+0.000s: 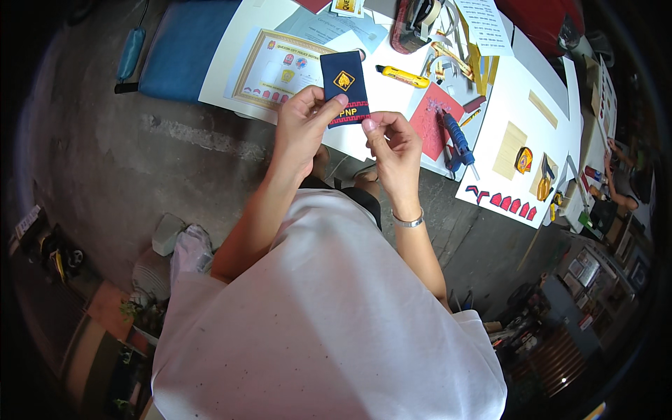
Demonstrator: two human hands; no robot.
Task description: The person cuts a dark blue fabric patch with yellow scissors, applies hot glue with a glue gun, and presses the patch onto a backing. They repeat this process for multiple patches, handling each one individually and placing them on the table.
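Both my hands hold up a dark navy shoulder-board slip point(343, 70), with a gold diamond emblem and red woven bands near its lower end. My left hand point(304, 126) pinches its left edge, the thumb lying over the front. At the lower right corner, my right hand point(395, 143) grips it between thumb and fingers; a metal bracelet sits on that wrist. Behind the slip, a gold-bordered certificate point(262, 63) lies on the white table point(217, 87). Close to my right hand is a red sheet point(427, 119) with a blue glue gun point(458, 140) on it.
A yellow utility knife point(402, 76) and a tape dispenser point(413, 28) lie farther back. On the right, a white board point(504, 133) bears red patches point(514, 205) and badges. A blue seat point(185, 52) stands left of the table. Another person's arm point(619, 189) shows at far right.
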